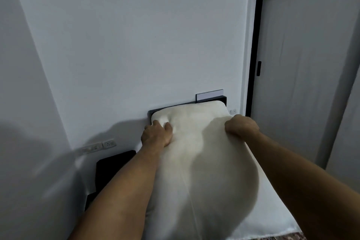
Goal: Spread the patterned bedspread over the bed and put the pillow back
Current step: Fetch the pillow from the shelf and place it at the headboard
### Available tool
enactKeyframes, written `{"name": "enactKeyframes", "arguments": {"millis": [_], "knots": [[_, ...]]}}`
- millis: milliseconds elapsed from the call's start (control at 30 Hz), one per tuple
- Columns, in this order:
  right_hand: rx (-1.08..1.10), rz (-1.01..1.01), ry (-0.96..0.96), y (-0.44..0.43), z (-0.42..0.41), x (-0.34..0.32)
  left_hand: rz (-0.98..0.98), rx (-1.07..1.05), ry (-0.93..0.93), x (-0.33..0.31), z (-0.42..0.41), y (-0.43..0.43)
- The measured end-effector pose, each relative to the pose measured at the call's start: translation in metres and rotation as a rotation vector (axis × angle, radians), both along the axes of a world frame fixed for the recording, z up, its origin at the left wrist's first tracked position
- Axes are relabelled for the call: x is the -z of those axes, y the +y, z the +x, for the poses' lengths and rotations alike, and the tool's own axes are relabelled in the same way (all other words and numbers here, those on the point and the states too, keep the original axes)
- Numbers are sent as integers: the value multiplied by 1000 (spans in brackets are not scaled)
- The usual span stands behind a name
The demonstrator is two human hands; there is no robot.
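A large cream pillow fills the middle of the view, held up in front of me over the bed. My left hand grips its upper left part, fingers dug into the fabric. My right hand grips its upper right edge, fingers curled round it. The pillow's far end sits near the dark headboard. A white sheet covers the bed to the right of the pillow. A small strip of the patterned bedspread shows at the bottom right edge.
A white wall stands behind the headboard. A dark bedside table sits low on the left, under wall sockets. A dark-framed sliding door is on the right. A pale flat panel rests on top of the headboard.
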State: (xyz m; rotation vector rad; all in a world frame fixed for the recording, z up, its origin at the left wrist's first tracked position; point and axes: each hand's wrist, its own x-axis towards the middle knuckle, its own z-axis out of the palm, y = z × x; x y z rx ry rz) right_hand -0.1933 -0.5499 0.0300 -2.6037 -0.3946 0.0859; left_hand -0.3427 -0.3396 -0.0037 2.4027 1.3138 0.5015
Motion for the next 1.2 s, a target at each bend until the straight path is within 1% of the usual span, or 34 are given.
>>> {"name": "enactKeyframes", "arguments": {"millis": [200, 333, 600, 900, 1000, 1200], "knots": [[-15, 29, -24, 73, 71, -14, 18, -20, -4, -13, 67, 70], [-25, 35, -31, 117, 104, -17, 35, -30, -24, -14, 97, 112], [-43, 25, -2, 201, 155, 1, 46, -21, 16, 2, 153, 201], [98, 25, 27, 297, 221, 17, 88, 141, 32, 6, 244, 314], [155, 45, 58, 321, 241, 21, 82, 213, 44, 5, 275, 345], [285, 58, 99, 347, 273, 41, 130, 357, 75, 9, 340, 388]]}}
